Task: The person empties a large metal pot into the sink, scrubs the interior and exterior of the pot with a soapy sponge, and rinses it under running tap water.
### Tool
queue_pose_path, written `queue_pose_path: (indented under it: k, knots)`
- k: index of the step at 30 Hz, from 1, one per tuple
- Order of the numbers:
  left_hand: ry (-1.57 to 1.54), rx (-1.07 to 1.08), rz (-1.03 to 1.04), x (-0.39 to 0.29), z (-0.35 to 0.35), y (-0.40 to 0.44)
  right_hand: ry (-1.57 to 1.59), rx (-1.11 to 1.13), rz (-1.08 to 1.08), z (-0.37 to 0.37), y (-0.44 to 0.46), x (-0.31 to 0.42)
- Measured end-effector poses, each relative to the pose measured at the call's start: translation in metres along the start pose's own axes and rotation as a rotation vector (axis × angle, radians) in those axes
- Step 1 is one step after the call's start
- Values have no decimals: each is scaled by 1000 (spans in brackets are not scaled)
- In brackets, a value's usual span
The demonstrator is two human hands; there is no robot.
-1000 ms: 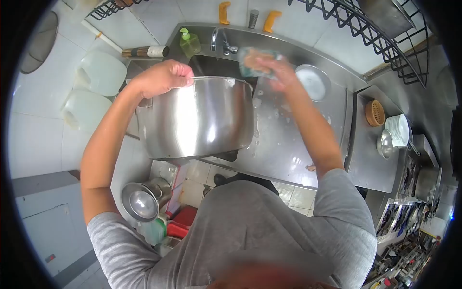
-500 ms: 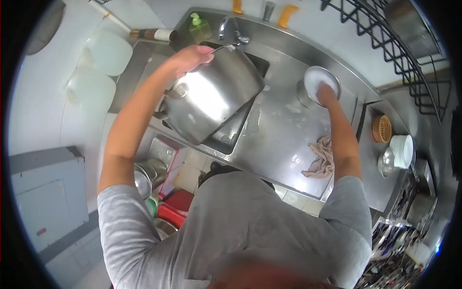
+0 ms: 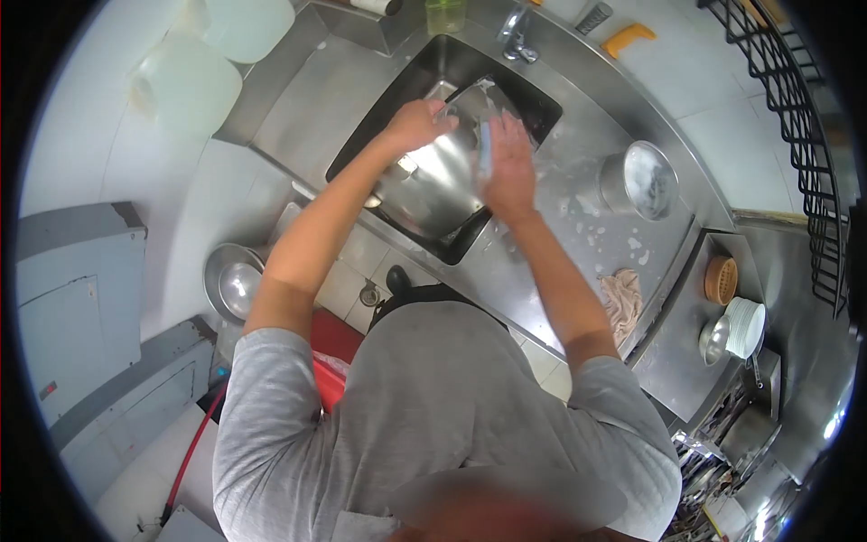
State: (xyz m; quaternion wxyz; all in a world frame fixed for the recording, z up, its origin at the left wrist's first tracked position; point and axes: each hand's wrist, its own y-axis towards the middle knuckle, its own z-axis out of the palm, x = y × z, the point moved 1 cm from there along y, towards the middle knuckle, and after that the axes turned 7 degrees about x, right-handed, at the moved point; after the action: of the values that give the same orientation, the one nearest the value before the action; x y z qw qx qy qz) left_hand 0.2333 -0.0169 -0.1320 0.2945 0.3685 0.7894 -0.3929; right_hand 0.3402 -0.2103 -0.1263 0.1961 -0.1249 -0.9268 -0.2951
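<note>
A large stainless-steel pot (image 3: 433, 191) lies tilted in the sink basin (image 3: 349, 149), and its far side is partly hidden by my hands. My left hand (image 3: 419, 126) is closed on the pot's upper edge. On the pot's right side, my right hand (image 3: 510, 167) presses a pale bluish sponge (image 3: 486, 149) against the metal. Most of that sponge is under the palm and fingers. To the right, a metal container (image 3: 617, 185) with whitish suds inside stands on the steel counter.
A chrome faucet (image 3: 519, 47) rises behind the basin, near a green bottle (image 3: 445, 15). A crumpled cloth (image 3: 623, 303) lies on the wet counter (image 3: 560, 271). Stacked white plates (image 3: 745, 325) and a bamboo steamer (image 3: 721, 280) sit farther right. A black wire rack (image 3: 795, 117) overhangs the right side.
The pot has gone down into the basin, still held by my left hand. My right hand has left the metal container and come to the pot with the sponge. The view has shifted.
</note>
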Motion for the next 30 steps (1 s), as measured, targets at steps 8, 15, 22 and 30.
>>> queue_pose_path:
  k: [8,15,22,30]
  knots:
    - [737,-182,-130,42,3,-109,-194,106,-489,71,33,49]
    - [578,-248,-70,50,-3,-103,-387,186,-289,102,13,96]
    - [524,-256,-129,68,2,-93,6,397,439,77,114,44]
    - [568,-288,-76,68,6,-101,-130,706,525,79,154,8]
